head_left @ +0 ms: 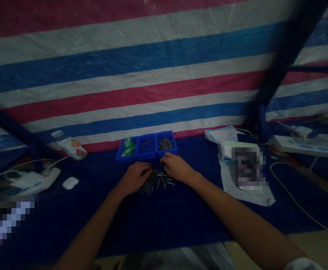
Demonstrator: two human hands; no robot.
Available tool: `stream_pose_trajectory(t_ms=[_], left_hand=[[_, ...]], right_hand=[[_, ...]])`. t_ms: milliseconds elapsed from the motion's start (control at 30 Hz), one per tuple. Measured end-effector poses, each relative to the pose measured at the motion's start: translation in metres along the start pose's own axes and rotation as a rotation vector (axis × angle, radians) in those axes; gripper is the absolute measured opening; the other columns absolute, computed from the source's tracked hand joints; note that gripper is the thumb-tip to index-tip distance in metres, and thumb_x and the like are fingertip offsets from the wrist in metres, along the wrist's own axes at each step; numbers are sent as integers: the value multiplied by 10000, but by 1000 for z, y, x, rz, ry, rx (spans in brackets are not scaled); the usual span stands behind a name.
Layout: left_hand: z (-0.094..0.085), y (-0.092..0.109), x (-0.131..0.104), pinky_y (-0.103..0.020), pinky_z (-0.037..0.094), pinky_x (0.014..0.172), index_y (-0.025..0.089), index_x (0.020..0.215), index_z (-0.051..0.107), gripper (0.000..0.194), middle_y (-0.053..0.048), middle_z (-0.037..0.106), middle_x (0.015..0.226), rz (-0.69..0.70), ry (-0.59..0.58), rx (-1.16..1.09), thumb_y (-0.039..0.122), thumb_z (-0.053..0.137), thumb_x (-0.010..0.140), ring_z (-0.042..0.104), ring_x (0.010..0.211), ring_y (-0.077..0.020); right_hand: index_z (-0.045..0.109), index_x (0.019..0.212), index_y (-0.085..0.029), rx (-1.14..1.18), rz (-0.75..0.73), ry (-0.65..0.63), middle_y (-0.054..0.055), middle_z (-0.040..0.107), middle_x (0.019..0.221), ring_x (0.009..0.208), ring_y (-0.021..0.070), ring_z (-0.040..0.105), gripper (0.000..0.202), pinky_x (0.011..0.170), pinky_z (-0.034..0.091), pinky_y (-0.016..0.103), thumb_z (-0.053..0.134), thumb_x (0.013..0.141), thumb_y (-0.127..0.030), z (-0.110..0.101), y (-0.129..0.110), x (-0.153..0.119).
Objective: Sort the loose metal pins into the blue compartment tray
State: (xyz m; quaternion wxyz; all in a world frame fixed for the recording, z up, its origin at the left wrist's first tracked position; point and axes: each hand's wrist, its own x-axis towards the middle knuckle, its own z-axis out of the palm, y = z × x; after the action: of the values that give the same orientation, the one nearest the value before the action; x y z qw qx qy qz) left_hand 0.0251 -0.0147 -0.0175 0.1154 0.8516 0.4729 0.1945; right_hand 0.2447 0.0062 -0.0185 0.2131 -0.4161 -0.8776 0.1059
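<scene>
A loose pile of thin metal pieces (pixel 158 179), looking like screws or pins, lies on the dark blue tabletop. My left hand (pixel 135 176) rests at the pile's left side, its fingers bent and the tips close to the thumb. At the upper right of the pile, just in front of the right blue bin (pixel 166 153), my right hand (pixel 177 168) has its fingers curled together. Whatever either hand pinches is too small and dark to make out. Small metal parts (pixel 165 143) fill much of that bin. A few thin pieces (pixel 147 144) lie in the middle bin (pixel 146 155).
Green items in clear plastic (pixel 128 147) sit in the left bin (pixel 126 159). A bottle (pixel 74 147), a white case (pixel 70 183) and a power strip (pixel 50 180) stand left. White wrapping (pixel 234 187), another power strip (pixel 307 146) and a cable (pixel 287 195) lie right. Striped sheeting (pixel 152 90) hangs behind.
</scene>
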Motion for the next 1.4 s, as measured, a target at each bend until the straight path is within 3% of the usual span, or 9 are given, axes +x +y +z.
stream_pose_trajectory(t_ms=[333, 433, 533, 633, 700, 800, 1033, 1233, 1400], left_hand=[[1, -1, -1, -424, 444, 974, 233, 1108, 691, 259, -57, 703, 1121, -9, 13, -33, 313, 552, 905, 617, 1058, -252], [0, 0, -1, -424, 440, 973, 225, 1128, 676, 268, -59, 699, 1126, -7, -2, -22, 312, 544, 911, 613, 1061, -252], [-1, 2, -2, -429, 434, 970, 223, 1130, 666, 268, -59, 692, 1139, -15, -20, -1, 323, 536, 919, 606, 1071, -257], [-1, 2, -2, -438, 430, 967, 225, 1143, 652, 270, -56, 683, 1160, -19, -26, 9, 330, 532, 925, 596, 1086, -261], [-1, 2, -2, -439, 432, 964, 226, 1146, 650, 270, -57, 681, 1162, -11, -26, 9, 327, 534, 925, 593, 1088, -261], [0, 0, -2, -433, 431, 977, 235, 1125, 670, 256, -57, 679, 1164, 19, -14, 21, 324, 544, 921, 595, 1087, -254], [4, -4, -1, -412, 439, 980, 239, 1083, 691, 219, -44, 677, 1161, 31, -26, 61, 287, 553, 919, 597, 1078, -230], [4, -1, 0, -400, 440, 956, 236, 1051, 688, 199, -32, 682, 1130, -16, -31, 68, 289, 550, 917, 603, 1051, -227], [6, 1, 3, -372, 456, 910, 225, 939, 701, 157, -26, 696, 1053, -68, 4, 37, 248, 552, 896, 622, 976, -216]], right_hand=[[648, 1159, -171, 289, -19, 258, 84, 692, 1088, 980, 180, 638, 336, 910, 475, 351, 453, 888, -124, -5, -6, 6], [690, 1043, -195, 539, 105, 319, 57, 726, 995, 908, 173, 667, 233, 864, 499, 351, 531, 873, -200, -7, -9, 10], [681, 910, -180, 978, 314, 307, 60, 729, 858, 786, 164, 679, 155, 756, 526, 324, 607, 827, -289, -10, -9, 14], [619, 760, -170, 1322, 509, 270, 29, 665, 681, 622, 133, 636, 243, 613, 501, 276, 616, 812, -407, -14, -6, 16], [561, 664, -172, 1394, 591, 265, -25, 560, 544, 493, 99, 549, 298, 516, 438, 241, 625, 796, -431, -15, -3, 15], [502, 596, -177, 1379, 646, 270, -61, 460, 468, 413, 71, 450, 317, 453, 363, 219, 630, 785, -397, -15, 1, 15], [589, 895, -178, 1284, 734, 241, 6, 645, 700, 443, 83, 531, 251, 450, 359, 218, 519, 875, -418, -13, 1, 16], [692, 764, -190, 553, 341, 87, 24, 692, 743, 667, 143, 614, 131, 623, 428, 256, 580, 801, -246, -5, -1, 12], [739, 909, -206, 325, 134, -41, 43, 707, 900, 805, 167, 635, 205, 736, 454, 279, 567, 800, -230, 8, -7, 8]])
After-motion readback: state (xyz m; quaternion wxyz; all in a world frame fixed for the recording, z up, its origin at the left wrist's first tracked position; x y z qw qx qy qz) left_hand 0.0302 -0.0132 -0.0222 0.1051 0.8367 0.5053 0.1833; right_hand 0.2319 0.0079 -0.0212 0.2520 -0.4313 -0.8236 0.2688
